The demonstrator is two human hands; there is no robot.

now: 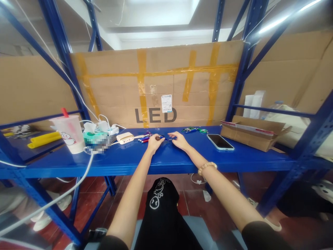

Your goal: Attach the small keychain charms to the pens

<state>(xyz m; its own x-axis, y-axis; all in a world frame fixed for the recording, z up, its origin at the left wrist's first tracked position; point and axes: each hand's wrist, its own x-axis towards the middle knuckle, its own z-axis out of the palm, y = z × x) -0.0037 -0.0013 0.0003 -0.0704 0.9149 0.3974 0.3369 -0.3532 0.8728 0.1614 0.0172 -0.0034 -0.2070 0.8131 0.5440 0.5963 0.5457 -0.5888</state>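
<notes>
Both my arms reach out over a blue metal shelf. My left hand is curled, pinching a small dark piece with a blue end. My right hand rests just beside it, fingers bent over a small dark-blue part on the shelf. A bead bracelet sits on my right wrist. A few red, purple and blue pen-like pieces lie left of my left hand. Green and blue clips lie behind my right hand.
A phone lies face up to the right, next to an open cardboard box. To the left stand a plastic cup with a red straw, a tissue pack, chargers and a white hub. A taped "LED" cardboard sheet backs the shelf.
</notes>
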